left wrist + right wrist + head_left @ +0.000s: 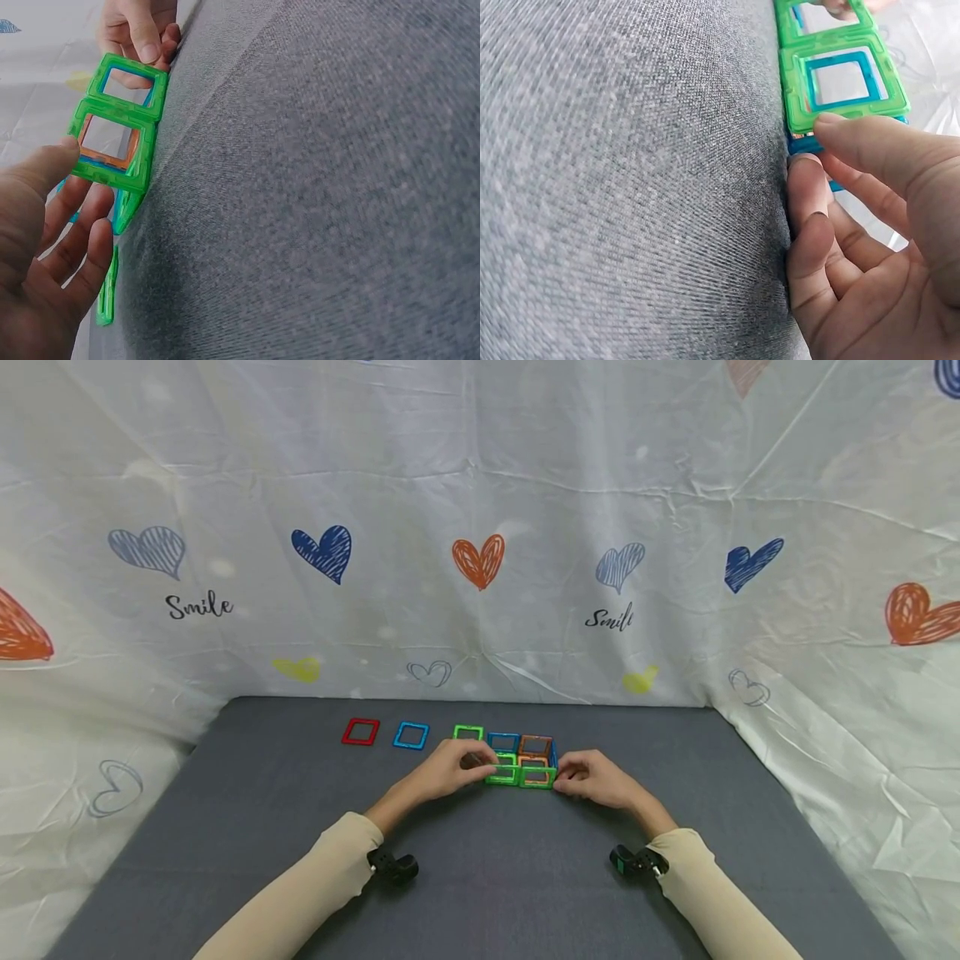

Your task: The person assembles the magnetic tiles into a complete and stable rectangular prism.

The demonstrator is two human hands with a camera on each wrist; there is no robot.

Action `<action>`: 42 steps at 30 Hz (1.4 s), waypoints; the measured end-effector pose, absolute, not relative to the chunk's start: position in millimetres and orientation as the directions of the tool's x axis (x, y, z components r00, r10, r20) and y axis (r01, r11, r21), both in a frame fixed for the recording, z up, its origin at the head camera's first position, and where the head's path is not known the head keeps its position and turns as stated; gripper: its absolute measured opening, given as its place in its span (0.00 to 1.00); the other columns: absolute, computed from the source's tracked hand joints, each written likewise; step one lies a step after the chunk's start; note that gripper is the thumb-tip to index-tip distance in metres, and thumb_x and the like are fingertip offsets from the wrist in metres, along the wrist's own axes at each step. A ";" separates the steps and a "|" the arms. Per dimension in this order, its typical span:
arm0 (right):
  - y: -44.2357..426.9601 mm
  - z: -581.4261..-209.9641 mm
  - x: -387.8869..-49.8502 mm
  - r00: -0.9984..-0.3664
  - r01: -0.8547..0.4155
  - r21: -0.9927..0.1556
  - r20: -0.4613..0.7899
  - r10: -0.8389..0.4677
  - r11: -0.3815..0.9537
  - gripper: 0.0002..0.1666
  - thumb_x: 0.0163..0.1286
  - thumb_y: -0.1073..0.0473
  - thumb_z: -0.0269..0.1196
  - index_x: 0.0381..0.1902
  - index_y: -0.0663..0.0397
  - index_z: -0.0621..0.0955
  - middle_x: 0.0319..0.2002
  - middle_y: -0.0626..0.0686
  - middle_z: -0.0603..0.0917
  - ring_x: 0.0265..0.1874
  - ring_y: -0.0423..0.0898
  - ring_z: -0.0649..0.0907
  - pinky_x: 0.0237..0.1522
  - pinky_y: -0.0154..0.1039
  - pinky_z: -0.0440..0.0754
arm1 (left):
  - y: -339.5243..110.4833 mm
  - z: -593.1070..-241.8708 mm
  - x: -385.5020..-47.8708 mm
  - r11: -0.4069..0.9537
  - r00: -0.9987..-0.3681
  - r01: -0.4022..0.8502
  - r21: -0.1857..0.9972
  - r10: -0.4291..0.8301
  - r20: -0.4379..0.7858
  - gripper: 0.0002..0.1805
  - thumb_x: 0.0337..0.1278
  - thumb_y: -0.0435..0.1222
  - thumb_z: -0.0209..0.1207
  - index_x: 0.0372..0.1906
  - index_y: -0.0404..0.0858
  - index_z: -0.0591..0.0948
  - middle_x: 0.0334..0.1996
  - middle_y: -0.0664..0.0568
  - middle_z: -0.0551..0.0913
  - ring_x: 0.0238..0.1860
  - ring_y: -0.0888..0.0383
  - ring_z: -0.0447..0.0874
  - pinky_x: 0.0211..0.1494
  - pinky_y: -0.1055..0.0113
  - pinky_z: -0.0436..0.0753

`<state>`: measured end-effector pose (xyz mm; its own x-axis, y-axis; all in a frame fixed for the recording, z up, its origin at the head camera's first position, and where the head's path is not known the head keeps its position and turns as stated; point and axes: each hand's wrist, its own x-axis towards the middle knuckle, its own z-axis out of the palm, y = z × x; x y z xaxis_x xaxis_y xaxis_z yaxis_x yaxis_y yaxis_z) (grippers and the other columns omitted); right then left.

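Note:
A low box of square magnetic tiles stands on the table, with two green tiles (112,177) side by side as its front wall. Behind them show a blue tile (503,735) and an orange tile (536,737); another blue tile (804,142) forms the right end. My left hand (453,768) pinches the left end of the green front, thumb at its upper corner and fingers behind. At the opposite end, my right hand (600,779) pinches the corner, its thumb on the green edge and a finger against the blue side. Fingers partly hide both ends.
Left of the box, a loose green tile (468,727), a blue tile (410,747) and a red tile (358,742) lie in a row on the grey table (495,893). A white curtain (405,610) with printed hearts hangs behind the table's far edge.

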<state>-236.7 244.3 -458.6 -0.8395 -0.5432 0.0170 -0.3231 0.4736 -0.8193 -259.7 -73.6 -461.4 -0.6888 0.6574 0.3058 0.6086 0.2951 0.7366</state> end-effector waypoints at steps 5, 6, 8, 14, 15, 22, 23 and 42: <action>243.9 -457.1 -236.8 -0.842 -0.317 -0.822 0.014 -0.540 0.473 0.06 0.71 0.67 0.67 0.44 0.64 0.85 0.32 0.56 0.84 0.26 0.46 0.79 0.26 0.36 0.76 | -73.5 -460.5 -261.0 0.304 -0.694 0.599 0.740 0.658 0.291 0.06 0.68 0.36 0.65 0.47 0.42 0.87 0.39 0.58 0.85 0.39 0.63 0.84 0.43 0.65 0.83; 243.8 -456.8 -236.7 -0.842 -0.316 -0.822 0.014 -0.539 0.473 0.06 0.71 0.67 0.67 0.44 0.64 0.85 0.32 0.56 0.84 0.26 0.46 0.79 0.26 0.36 0.76 | -73.5 -460.5 -261.2 0.306 -0.695 0.599 0.740 0.658 0.290 0.06 0.68 0.36 0.65 0.47 0.42 0.87 0.40 0.58 0.85 0.38 0.63 0.84 0.43 0.65 0.83; 243.6 -456.4 -236.4 -0.843 -0.315 -0.822 0.012 -0.538 0.475 0.06 0.71 0.67 0.66 0.44 0.63 0.85 0.32 0.56 0.84 0.27 0.47 0.79 0.26 0.36 0.76 | -73.4 -460.5 -261.4 0.307 -0.695 0.598 0.740 0.658 0.290 0.06 0.68 0.36 0.65 0.47 0.43 0.87 0.40 0.59 0.85 0.38 0.63 0.84 0.43 0.65 0.83; 243.7 -455.8 -235.6 -0.844 -0.315 -0.819 0.011 -0.536 0.480 0.05 0.72 0.67 0.65 0.44 0.62 0.85 0.31 0.55 0.84 0.27 0.47 0.79 0.26 0.36 0.76 | -73.3 -460.3 -261.0 0.306 -0.691 0.604 0.736 0.661 0.293 0.06 0.68 0.36 0.65 0.47 0.42 0.87 0.40 0.59 0.85 0.40 0.63 0.84 0.43 0.65 0.83; 243.8 -455.7 -235.5 -0.845 -0.316 -0.817 0.011 -0.535 0.482 0.05 0.72 0.68 0.65 0.44 0.62 0.85 0.31 0.54 0.84 0.27 0.47 0.79 0.26 0.36 0.76 | -73.3 -460.1 -260.7 0.306 -0.690 0.605 0.735 0.662 0.293 0.06 0.68 0.36 0.65 0.47 0.42 0.87 0.40 0.59 0.85 0.40 0.63 0.84 0.43 0.65 0.83; 244.4 -456.1 -235.0 -0.845 -0.322 -0.813 0.015 -0.535 0.485 0.05 0.73 0.67 0.64 0.44 0.62 0.85 0.31 0.54 0.84 0.28 0.48 0.80 0.26 0.37 0.77 | -73.4 -459.0 -258.9 0.310 -0.688 0.608 0.731 0.665 0.291 0.07 0.68 0.35 0.65 0.47 0.40 0.87 0.40 0.58 0.85 0.40 0.62 0.84 0.44 0.65 0.83; 244.3 -456.0 -234.8 -0.845 -0.322 -0.813 0.016 -0.534 0.485 0.05 0.73 0.67 0.64 0.44 0.62 0.85 0.32 0.54 0.84 0.28 0.49 0.80 0.26 0.37 0.77 | -73.4 -458.9 -258.7 0.313 -0.691 0.605 0.732 0.664 0.287 0.07 0.68 0.34 0.65 0.47 0.40 0.86 0.40 0.58 0.85 0.40 0.62 0.84 0.44 0.65 0.83; 244.8 -459.4 -237.0 -0.842 -0.339 -0.800 0.024 -0.539 0.494 0.05 0.72 0.67 0.65 0.44 0.61 0.85 0.31 0.53 0.84 0.27 0.48 0.80 0.26 0.37 0.77 | -78.7 -462.0 -256.7 0.339 -0.715 0.571 0.748 0.652 0.251 0.09 0.65 0.30 0.67 0.48 0.40 0.85 0.39 0.54 0.86 0.37 0.62 0.85 0.42 0.65 0.83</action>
